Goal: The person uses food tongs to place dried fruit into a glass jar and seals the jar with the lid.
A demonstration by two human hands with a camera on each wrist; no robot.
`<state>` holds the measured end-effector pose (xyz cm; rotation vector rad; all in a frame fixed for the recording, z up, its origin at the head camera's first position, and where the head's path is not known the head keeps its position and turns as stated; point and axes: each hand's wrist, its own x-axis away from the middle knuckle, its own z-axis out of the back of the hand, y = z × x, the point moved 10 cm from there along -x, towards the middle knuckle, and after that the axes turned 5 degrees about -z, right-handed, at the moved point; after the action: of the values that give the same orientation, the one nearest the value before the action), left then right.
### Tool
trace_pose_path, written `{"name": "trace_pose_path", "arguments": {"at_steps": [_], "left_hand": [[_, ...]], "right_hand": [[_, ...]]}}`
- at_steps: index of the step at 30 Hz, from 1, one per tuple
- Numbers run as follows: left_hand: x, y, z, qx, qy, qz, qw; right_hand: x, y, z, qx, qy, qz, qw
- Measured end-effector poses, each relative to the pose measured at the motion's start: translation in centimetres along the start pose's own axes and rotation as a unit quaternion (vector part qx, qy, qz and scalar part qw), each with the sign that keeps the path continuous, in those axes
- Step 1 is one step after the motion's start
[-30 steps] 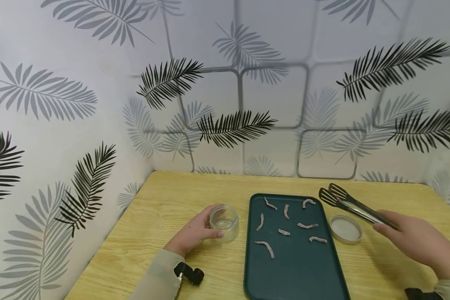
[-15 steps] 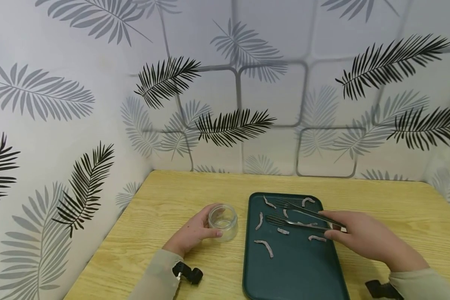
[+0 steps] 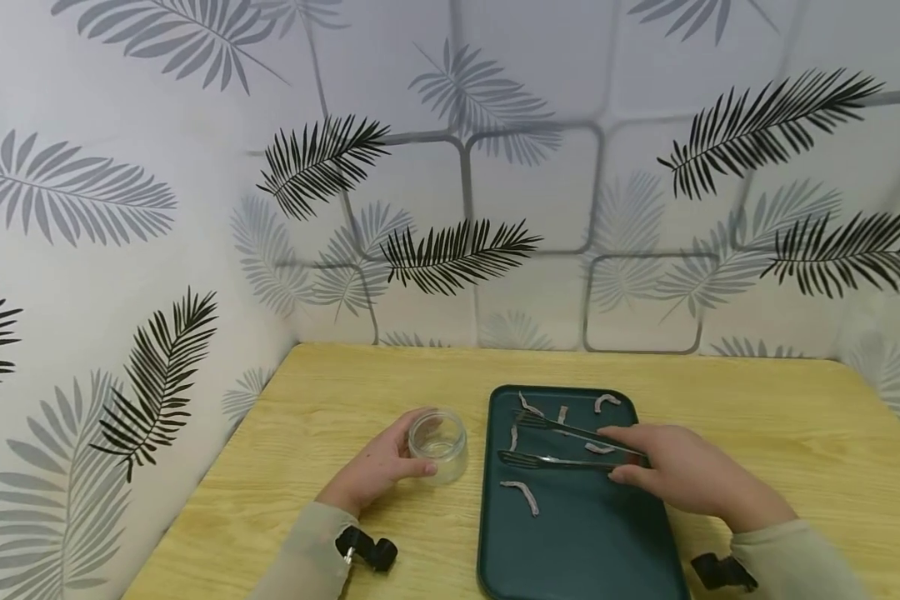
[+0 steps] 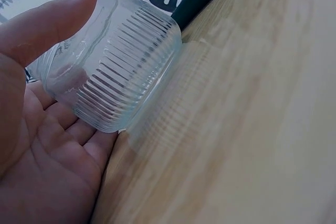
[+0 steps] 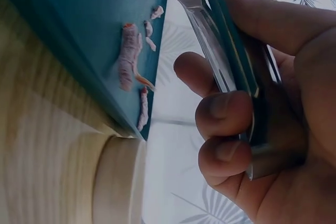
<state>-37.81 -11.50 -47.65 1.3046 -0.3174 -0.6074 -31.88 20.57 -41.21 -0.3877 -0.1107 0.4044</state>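
My left hand (image 3: 378, 468) grips a small clear glass jar (image 3: 441, 471) left of the tray, thumb on the near side and fingers behind. In the left wrist view the ribbed jar (image 4: 126, 61) stands on the wood. My right hand (image 3: 682, 473) holds metal tongs (image 3: 581, 435) with dark slotted heads over the dark green tray (image 3: 577, 550). The tongs' two arms are spread apart, tips at the tray's left part, nothing between them. Several wrinkled, pale pinkish strips lie on the tray, including a curved strip (image 3: 522, 496) in front of the tongs; the tongs and hand cover others.
A pale round lid (image 5: 118, 182) sits beside the tray in the right wrist view; the right hand hides it in the head view. The wooden table (image 3: 360, 375) meets a leaf-patterned wall (image 3: 435, 317) at the back and left.
My right hand has brought the tongs leftward from right of the tray to over the strips. The tongs' arms have spread wider. My left hand stays on the jar.
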Motion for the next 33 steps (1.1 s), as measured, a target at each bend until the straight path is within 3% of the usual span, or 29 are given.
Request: {"name": "trace_pose_path", "arguments": {"at_steps": [7, 17, 33], "left_hand": [[-0.1, 0.0, -0.1, -0.001, -0.003, 0.004, 1.0], [-0.1, -0.4, 0.1, -0.005, -0.009, 0.008, 0.9999], [0.1, -0.3, 0.3, -0.027, 0.004, 0.014, 0.9995]], "right_hand": [[-0.2, -0.5, -0.1, 0.05, 0.014, 0.029, 0.998], [0.1, -0.6, 0.0, 0.064, 0.028, 0.047, 0.996], [-0.1, -1.7, -0.3, 0.106, 0.049, -0.007, 0.993]]}}
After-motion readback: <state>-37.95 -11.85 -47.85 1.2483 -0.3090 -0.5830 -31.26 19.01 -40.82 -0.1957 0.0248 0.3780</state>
